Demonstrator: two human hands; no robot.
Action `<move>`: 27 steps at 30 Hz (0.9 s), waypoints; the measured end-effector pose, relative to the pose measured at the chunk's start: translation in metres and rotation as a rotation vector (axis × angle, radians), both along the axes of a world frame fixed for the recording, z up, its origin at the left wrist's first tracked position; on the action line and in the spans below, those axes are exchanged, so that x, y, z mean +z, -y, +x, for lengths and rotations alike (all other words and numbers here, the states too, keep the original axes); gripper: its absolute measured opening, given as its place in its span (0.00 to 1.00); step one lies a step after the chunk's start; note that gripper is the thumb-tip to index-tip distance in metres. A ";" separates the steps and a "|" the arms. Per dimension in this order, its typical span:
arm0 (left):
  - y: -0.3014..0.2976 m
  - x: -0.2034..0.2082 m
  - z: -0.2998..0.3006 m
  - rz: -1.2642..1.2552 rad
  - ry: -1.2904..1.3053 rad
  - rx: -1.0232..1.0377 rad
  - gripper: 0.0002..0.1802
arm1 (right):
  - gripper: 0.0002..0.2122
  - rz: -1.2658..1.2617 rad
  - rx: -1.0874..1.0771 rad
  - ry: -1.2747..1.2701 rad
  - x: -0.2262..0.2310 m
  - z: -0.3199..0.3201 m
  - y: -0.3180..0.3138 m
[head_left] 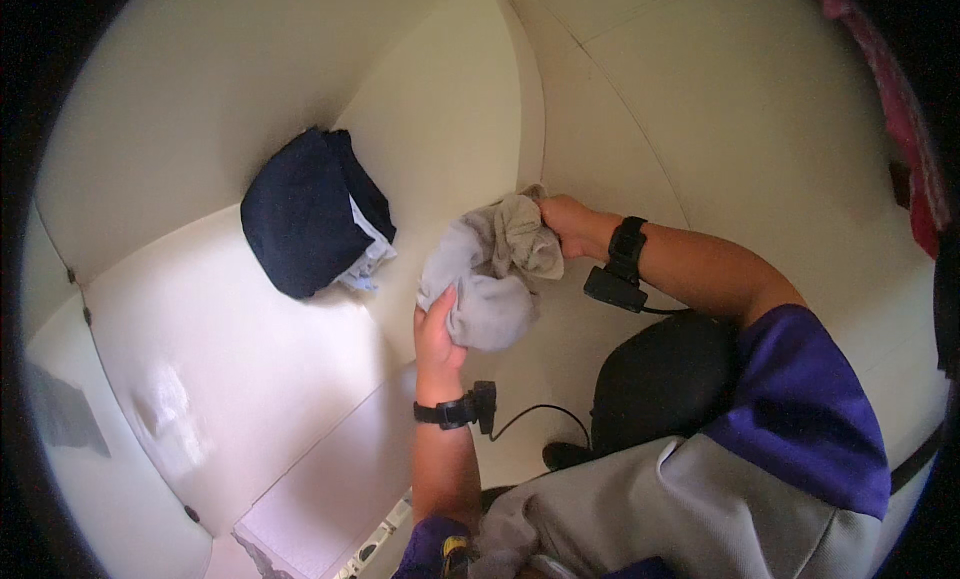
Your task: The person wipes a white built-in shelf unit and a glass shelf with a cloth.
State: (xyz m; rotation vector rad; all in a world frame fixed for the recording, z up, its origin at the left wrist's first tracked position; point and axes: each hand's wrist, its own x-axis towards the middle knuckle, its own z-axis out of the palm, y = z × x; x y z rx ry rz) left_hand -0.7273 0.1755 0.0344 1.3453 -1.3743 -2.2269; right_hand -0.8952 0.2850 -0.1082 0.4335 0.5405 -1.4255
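Grey-beige cloth (495, 314) bunched up; left hand (439, 331) grips lower-left side, right hand (573, 226) upper-right. Dark fabric (303, 219) off left.

A crumpled pale-grey cloth (490, 299) hangs bunched in a loose curve, its upper right part (beige and more tightly creased) at the right hand (577, 227), its smoother lower left side in the left hand (438, 337).

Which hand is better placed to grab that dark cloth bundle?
Probably the left hand: it is nearer the dark cloth bundle than the right hand. Both grip the grey cloth, so the left would let go first.
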 end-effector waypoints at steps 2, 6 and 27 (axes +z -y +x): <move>-0.002 -0.008 -0.043 -0.017 0.025 -0.037 0.27 | 0.14 -0.190 -0.060 -0.681 -0.088 -0.009 0.008; 0.014 -0.028 -0.111 -0.061 0.026 -0.132 0.22 | 0.14 -0.148 0.067 -1.221 -0.087 -0.081 0.021; 0.024 -0.031 -0.070 -0.233 -0.007 -0.126 0.40 | 0.14 0.031 0.383 -2.431 0.052 -0.080 0.052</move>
